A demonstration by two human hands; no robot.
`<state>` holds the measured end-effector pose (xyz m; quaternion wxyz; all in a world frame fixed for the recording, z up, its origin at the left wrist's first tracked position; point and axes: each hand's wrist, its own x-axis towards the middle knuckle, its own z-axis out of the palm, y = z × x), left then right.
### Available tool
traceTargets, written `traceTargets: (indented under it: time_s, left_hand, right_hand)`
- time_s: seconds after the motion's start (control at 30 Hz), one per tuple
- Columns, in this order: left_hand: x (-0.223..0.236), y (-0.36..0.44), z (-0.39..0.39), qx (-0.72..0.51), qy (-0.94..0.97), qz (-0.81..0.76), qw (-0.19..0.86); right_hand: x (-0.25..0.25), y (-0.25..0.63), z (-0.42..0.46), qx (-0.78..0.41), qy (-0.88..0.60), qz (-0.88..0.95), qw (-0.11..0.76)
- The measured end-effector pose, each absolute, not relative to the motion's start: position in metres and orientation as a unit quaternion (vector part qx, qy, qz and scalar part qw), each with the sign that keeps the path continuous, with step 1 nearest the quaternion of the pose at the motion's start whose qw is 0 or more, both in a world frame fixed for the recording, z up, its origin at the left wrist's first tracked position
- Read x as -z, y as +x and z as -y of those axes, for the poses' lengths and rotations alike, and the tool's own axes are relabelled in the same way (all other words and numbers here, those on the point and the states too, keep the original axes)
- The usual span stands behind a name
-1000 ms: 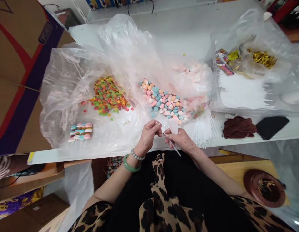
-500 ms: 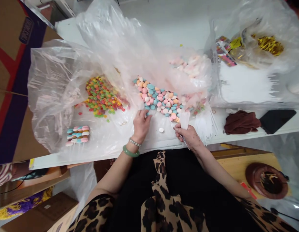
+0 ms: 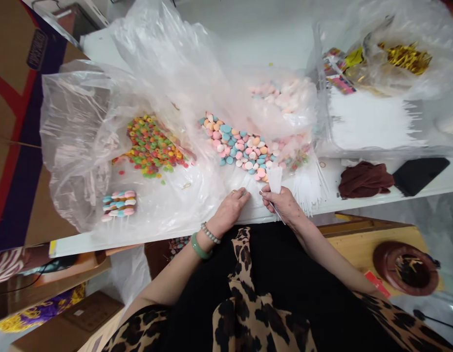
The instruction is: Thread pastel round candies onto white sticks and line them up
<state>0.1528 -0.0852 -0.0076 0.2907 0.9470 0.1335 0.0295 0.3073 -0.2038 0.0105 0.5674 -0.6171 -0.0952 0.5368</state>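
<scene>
Front edge of table (image 3: pixel 398 200) crosses mid-frame just below both hands. Cardboard box (image 3: pixel 13 98) bounds the left; clear tray (image 3: pixel 373 153) bounds the upper right. Room for moving: plastic sheet (image 3: pixel 175 210) between candy sticks (image 3: pixel 119 201), left of frame, and left hand (image 3: pixel 229 210). Pastel candies (image 3: pixel 244 146) heaped at centre, just above the hands; fruit rings (image 3: pixel 153 146) to their left. Right hand (image 3: pixel 284 203), right of centre: fingers closed on white sticks (image 3: pixel 274 179). Left hand: fingers close together; I cannot tell whether they hold anything.

Versus half a second ago: left hand has shifted down-right from the heap's edge; the loose white candy there no longer shows. Right hand's grip unchanged.
</scene>
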Motion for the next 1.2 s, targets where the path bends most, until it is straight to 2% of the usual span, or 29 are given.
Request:
traceTargets:
  time_s: [0.27,0.4,0.47,0.53,0.67,0.77,0.93,1.2]
  left_hand:
    - [0.029,0.144,0.080,-0.077,0.950,-0.158,0.259]
    - [0.031,0.141,0.075,-0.087,0.943,-0.158,0.278]
    - [0.029,0.143,0.072,-0.103,0.917,-0.210,0.323]
    - [0.025,0.148,0.069,-0.144,0.850,-0.288,0.417]
    - [0.009,0.159,0.061,-0.213,0.547,-0.396,0.706]
    - [-0.002,0.162,0.055,-0.195,0.350,-0.384,0.832]
    - [-0.007,0.159,0.050,-0.189,0.252,-0.384,0.868]
    - [-0.004,0.161,0.055,-0.190,0.253,-0.366,0.875]
  right_hand:
    - [-0.008,0.305,0.202,-0.543,-0.620,0.118,0.554]
    - [-0.007,0.306,0.202,-0.541,-0.622,0.109,0.555]
    - [-0.007,0.306,0.201,-0.543,-0.624,0.110,0.551]
    - [-0.009,0.305,0.201,-0.546,-0.632,0.121,0.537]
    - [-0.017,0.299,0.201,-0.537,-0.669,0.173,0.484]
    - [-0.020,0.292,0.201,-0.483,-0.707,0.256,0.449]
    - [-0.015,0.285,0.201,-0.407,-0.737,0.337,0.421]
    - [-0.009,0.287,0.197,-0.411,-0.749,0.312,0.416]
